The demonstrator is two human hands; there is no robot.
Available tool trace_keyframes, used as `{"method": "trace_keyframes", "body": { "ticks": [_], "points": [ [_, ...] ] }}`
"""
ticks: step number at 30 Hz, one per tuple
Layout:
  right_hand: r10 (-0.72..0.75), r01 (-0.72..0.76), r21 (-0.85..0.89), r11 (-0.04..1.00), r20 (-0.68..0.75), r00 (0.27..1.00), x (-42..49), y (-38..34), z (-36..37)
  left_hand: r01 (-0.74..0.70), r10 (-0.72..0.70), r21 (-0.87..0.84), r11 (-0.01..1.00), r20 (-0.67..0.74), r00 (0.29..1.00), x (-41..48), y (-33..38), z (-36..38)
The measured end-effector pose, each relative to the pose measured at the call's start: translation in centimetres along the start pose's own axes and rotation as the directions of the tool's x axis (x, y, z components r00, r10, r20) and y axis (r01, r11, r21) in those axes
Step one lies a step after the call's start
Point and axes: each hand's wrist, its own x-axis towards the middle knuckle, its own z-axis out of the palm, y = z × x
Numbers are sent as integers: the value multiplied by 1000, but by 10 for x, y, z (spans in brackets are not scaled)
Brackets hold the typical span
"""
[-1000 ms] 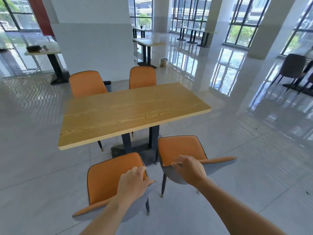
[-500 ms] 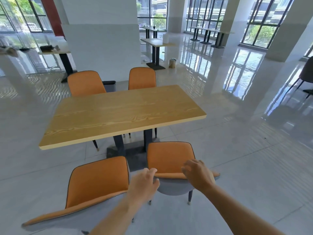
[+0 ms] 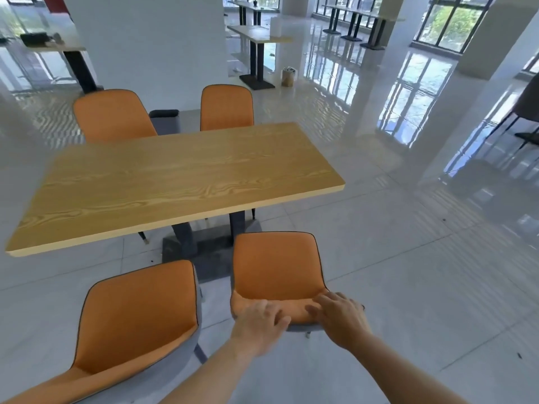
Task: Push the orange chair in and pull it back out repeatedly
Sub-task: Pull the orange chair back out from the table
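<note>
The orange chair [image 3: 277, 266], with a grey shell, stands at the near right of the wooden table [image 3: 175, 176]. Its seat faces the table and its front edge sits just outside the table's near edge. Both my hands are on the top of its backrest. My left hand [image 3: 259, 323] grips the left part, fingers laid over the orange top. My right hand [image 3: 341, 317] grips the right part, fingers curled over the rim.
A second orange chair [image 3: 137, 313] stands close on the left, pulled out. Two more orange chairs [image 3: 112, 116] [image 3: 227, 107] sit at the table's far side. The dark table base [image 3: 204, 246] lies ahead of the chair. Glossy tiled floor stretches right; a white pillar [image 3: 145, 48] rises behind.
My left hand left the near left chair and moved across onto the right chair's backrest beside my right hand. The view has shifted closer and more squarely behind the right chair.
</note>
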Motion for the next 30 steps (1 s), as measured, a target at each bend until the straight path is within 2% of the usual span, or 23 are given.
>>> {"method": "trace_keyframes", "body": {
  "ticks": [3, 8, 11, 15, 20, 27, 30],
  "points": [
    [-6, 6, 61, 998, 0, 1000, 3, 11, 7, -20, 21, 50, 999, -25, 999, 3, 6, 10],
    [-138, 139, 14, 990, -51, 989, 12, 27, 20, 151, -143, 62, 987, -126, 982, 18, 15, 20],
    [-184, 184, -4, 983, -36, 982, 15, 34, 24, 245, -229, 50, 968, -209, 951, 20, 23, 29],
    [-271, 270, -34, 962, -33, 962, 22, 40, 24, 299, -274, 12, 954, -363, 891, 19, 33, 30],
    [-306, 302, -65, 951, -68, 950, 20, 53, 23, 363, -352, -26, 931, -317, 881, 11, 53, 31],
    [-371, 356, -104, 929, -231, 899, 18, 91, 23, 359, -364, -60, 931, -186, 913, -15, 89, 49],
    [-368, 353, -103, 930, -260, 893, 19, 95, 22, 381, -385, -57, 923, -198, 901, -15, 97, 54]
  ]
}}
